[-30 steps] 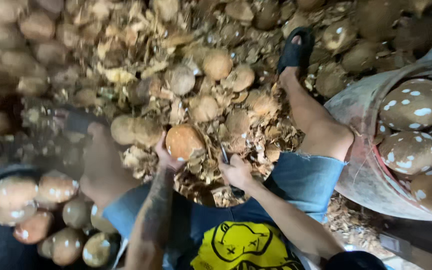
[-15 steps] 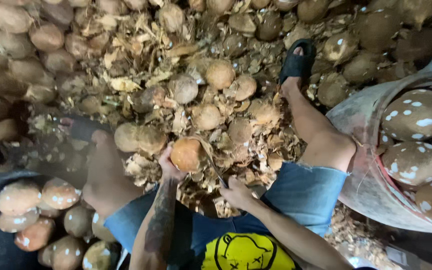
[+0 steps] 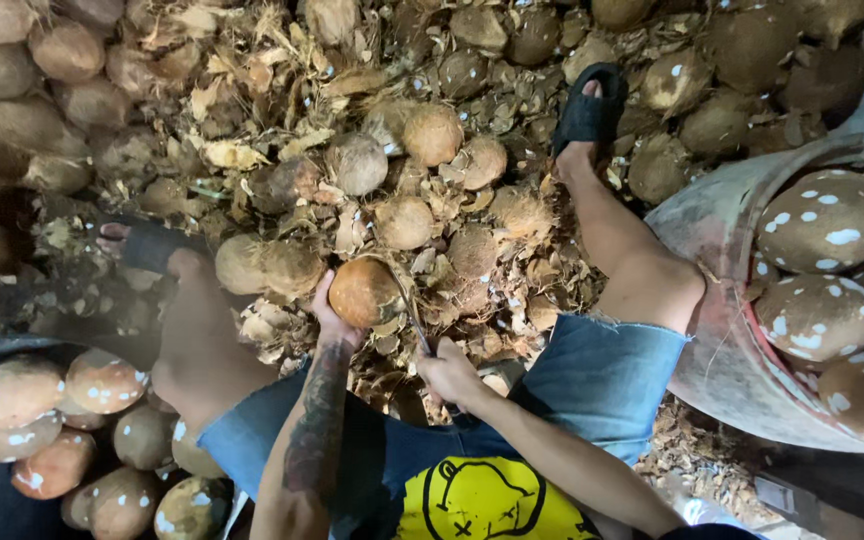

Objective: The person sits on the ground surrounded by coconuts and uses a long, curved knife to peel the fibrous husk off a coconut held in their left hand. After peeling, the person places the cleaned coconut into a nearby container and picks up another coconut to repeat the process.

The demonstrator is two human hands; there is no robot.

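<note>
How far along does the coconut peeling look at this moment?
Done: peeled, white-flecked coconuts fill the grey tub and a pile. In hand: left hand grips a round brown coconut while right hand works a thin metal blade. Left: many husky coconuts beyond.

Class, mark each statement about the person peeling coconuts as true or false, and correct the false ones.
1. The left hand holds a round brown coconut. True.
2. The right hand is empty. False: it grips a thin curved blade that reaches up beside the coconut.
3. The person is barefoot. False: a black sandal is on the outstretched right foot.
4. A tub on the person's right holds coconuts with white patches. True.
5. The ground between the legs is bare. False: it is covered in husk scraps and unpeeled coconuts.
</note>
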